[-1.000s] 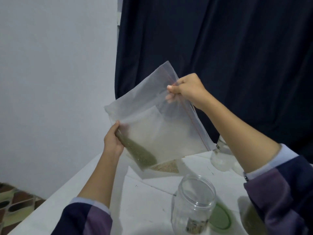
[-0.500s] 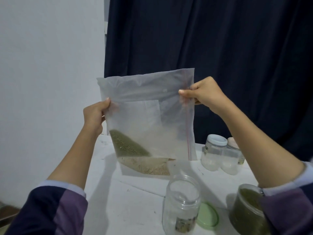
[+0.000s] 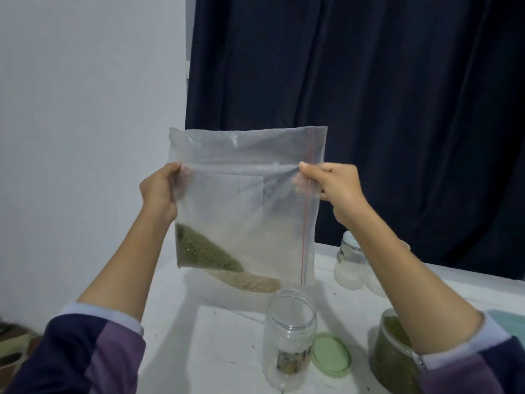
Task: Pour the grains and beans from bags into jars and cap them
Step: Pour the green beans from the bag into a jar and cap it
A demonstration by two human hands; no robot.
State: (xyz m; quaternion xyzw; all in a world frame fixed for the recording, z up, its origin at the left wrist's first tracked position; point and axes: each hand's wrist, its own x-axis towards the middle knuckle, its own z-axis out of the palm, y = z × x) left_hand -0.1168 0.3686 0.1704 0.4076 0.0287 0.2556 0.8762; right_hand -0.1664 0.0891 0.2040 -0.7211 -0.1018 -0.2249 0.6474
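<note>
Clear plastic is what you have between your hands: a large see-through zip bag (image 3: 244,211) with a red line down its right side, held up flat above the open, nearly empty clear plastic jar (image 3: 289,339), which serves as the landmark. Your left hand (image 3: 159,191) pinches the bag's left edge, fingers curled round the film, and your right hand (image 3: 335,189) pinches the right edge across the red line, thumb on the near face. Held taut like this, the small heap of green beans (image 3: 201,251) has slid into the bag's lower left corner, up and left of the jar; that probably gathers the remainder so it can be tipped out. Just beyond the jar a second bag with pale tan grain (image 3: 250,282) lies on the white table (image 3: 199,336). Just right of the jar lies a round pale green lid (image 3: 331,355), off, so capping is not yet done. Further right stands a clear jar full of green beans (image 3: 393,362), partly hidden by your right forearm and sleeve. Behind and right of the landmark, a clear jar with white contents (image 3: 349,265) is half covered by the same arm. You cannot tell whether the bag's mouth is open, and the scraps at the landmark jar's bottom are too blurred to name.
</note>
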